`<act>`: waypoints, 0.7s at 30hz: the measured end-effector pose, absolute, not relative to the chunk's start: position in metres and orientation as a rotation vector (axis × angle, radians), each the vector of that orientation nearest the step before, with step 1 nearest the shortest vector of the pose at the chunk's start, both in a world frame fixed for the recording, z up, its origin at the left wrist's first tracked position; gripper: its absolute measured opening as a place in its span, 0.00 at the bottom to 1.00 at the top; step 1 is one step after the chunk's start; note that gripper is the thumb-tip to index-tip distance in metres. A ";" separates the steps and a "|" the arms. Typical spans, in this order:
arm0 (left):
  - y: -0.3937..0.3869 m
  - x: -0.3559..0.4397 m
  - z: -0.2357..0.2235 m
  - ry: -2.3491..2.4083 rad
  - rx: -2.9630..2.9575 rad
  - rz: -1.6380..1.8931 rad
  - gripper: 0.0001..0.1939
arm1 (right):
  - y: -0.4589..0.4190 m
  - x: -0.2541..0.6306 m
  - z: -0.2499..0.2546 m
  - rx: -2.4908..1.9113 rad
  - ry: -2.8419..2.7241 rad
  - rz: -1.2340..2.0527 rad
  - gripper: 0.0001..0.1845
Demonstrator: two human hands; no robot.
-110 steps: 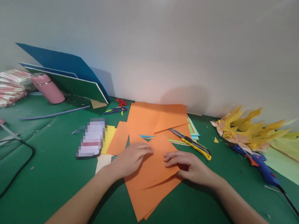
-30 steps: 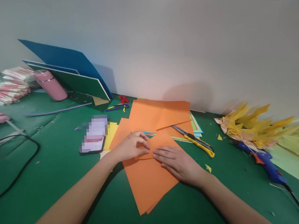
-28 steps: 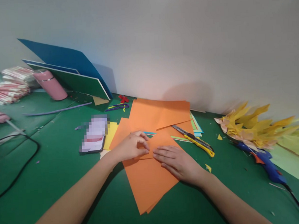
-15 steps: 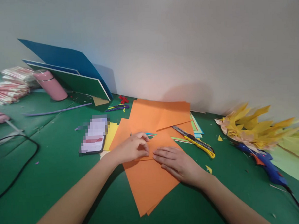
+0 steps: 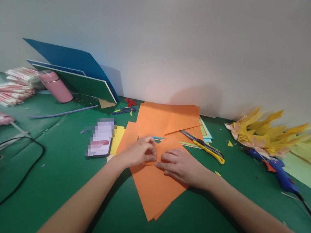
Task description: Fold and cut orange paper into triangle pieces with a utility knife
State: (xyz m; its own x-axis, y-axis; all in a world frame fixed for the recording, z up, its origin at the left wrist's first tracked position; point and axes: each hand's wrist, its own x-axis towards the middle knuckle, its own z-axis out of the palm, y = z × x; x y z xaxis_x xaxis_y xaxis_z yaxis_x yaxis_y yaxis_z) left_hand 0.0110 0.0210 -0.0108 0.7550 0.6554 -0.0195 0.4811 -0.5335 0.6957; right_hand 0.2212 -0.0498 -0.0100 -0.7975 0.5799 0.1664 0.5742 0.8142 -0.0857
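Container first: pink bottle [image 5: 56,87], standing at back left, lid on, so its contents are hidden from us. Bundled red-and-white sticks [image 5: 12,93] sit beside it; we think there's clear wrap on part of them, too blurred to confirm.

Main item: folded orange paper [image 5: 158,188], flat on the green table [image 5: 58,196], front centre, directly under both hands. Plain matte orange, with a straight crosswise edge near the fingertips; lower end runs to a pointed corner, a second layer peeking out beside it.

Left hand [image 5: 140,152]: curled, thumb and forefinger tips close together at that edge — we can't tell whether they pinch the paper. Right hand [image 5: 182,166]: laid on the paper, fingers loosely bent, forefinger stretched toward the left fingertips, gripping nothing we can see.

Behind: more orange sheets [image 5: 168,117] over coloured papers [image 5: 205,129], mostly covered. Yellow cutter [image 5: 208,150] lies at the sheets' right, blade toward them; we can't tell if its tip goes under. Phone [image 5: 99,139] at left overlaps yellow paper [image 5: 118,137]; its screen is pixelated, unreadable.

Hard to make out: pink glue gun [image 5: 1,119], cut off by the left edge; black cable [image 5: 40,156], likewise. Blue glue gun [image 5: 280,174] at right, nose partly hidden by yellow petals [image 5: 271,133] — cord leaves the frame.
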 end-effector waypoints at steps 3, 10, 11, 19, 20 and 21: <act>0.022 0.011 -0.014 0.850 2.232 0.324 0.04 | -0.045 0.217 -0.007 -0.795 -2.827 0.043 0.14; 0.027 0.005 -0.009 0.739 2.211 0.245 0.10 | -0.041 0.209 -0.007 -0.814 -2.827 0.188 0.17; 0.028 0.003 -0.009 0.726 2.215 0.245 0.11 | -0.041 0.207 -0.008 -0.848 -2.834 0.188 0.18; 0.028 0.001 -0.010 0.706 2.198 0.266 0.14 | -0.045 0.202 -0.010 -0.962 -2.854 0.164 0.19; 0.028 0.001 -0.010 0.714 2.192 0.267 0.14 | -0.045 0.202 -0.010 -0.957 -2.853 0.166 0.19; 0.028 0.001 -0.010 0.721 2.186 0.265 0.14 | -0.045 0.202 -0.010 -0.955 -2.853 0.170 0.20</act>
